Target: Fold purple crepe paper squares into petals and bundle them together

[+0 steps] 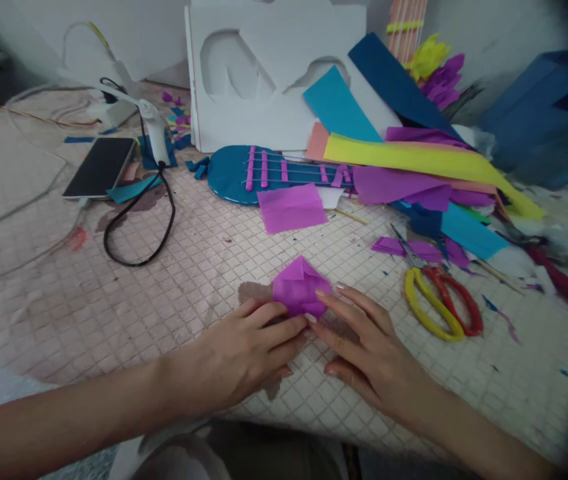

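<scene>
A small purple piece of folded paper (298,290) lies flat on the patterned tablecloth in front of me, with its top folded to a point. My left hand (259,343) bends its fingers over the paper's lower left edge and holds it against the table. Its thumb is partly hidden below the fingers. My right hand (364,340) has its fingers apart and stretched out. Two of its fingertips touch the paper's right side and lower corner, close to the left fingertips. Beyond the paper lies a flat purple sheet (291,208).
Scissors (437,293) with yellow and red handles lie to the right. Behind are a blue paper guitar (234,175), a yellow paper strip (404,155) among coloured sheets, and a white foam board (274,120). A phone (101,167) and a black cord loop (139,263) lie left.
</scene>
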The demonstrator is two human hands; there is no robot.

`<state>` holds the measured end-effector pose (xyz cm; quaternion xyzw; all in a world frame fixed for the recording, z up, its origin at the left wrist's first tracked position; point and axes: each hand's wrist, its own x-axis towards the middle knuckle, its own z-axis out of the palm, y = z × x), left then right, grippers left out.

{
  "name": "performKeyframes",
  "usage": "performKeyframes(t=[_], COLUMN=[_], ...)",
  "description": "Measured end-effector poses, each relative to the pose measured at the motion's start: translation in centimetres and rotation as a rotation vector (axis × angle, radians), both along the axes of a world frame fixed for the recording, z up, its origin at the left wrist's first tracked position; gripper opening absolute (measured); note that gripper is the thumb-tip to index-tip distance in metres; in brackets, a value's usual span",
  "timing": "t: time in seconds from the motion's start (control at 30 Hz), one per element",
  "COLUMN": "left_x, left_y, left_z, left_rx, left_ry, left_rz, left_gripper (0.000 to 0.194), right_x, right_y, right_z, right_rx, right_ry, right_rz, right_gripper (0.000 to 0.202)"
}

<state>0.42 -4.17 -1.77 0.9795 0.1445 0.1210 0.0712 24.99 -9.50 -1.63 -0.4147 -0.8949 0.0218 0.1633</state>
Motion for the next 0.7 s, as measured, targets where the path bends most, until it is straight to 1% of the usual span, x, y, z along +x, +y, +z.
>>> performKeyframes(t=[0.07, 0.13, 0.27, 0.37, 0.47, 0.6, 0.7], left_x=[0.03, 0.05, -0.03, -0.11, -0.09, 0.03, 0.0], left_y=[0.02, 0.05, 0.1, 0.11, 0.08, 0.2, 0.52], left_z=[-0.09, -0.13, -0.05, 0.0, 0.0, 0.2, 0.58], left_rx=[0.009, 0.017, 0.009, -0.016, -0.034, -0.079, -0.139], left_ry=[-0.012, -0.017, -0.011, -0.008, -0.017, -0.016, -0.005], left_rz=[0.004, 0.005, -0.005, 0.009, 0.034, 0.046, 0.022], left_gripper=[0.042, 0.042, 0.041, 0.038, 0.035, 0.035, 0.036], right_x=[0.23, 0.41, 0.7, 0.78, 0.79, 0.78, 0.72], right_y=[-0.38, -0.47, -0.26, -0.15, -0.27, -0.51, -0.31], right_z=[-0.25, -0.52, -0.95, -1.04, -0.85, -0.46, -0.28], right_rx=[-0.023, -0.012, 0.063, 0.082, 0.078, 0.062, 0.08], right_ry=[-0.093, -0.123, -0.099, -0.078, -0.021, 0.027, 0.043], right_rz=[-0.036, -0.101, -0.244, -0.287, -0.256, -0.093, -0.034], right_gripper=[0.042, 0.043, 0.043, 0.043, 0.043, 0.04, 0.035])
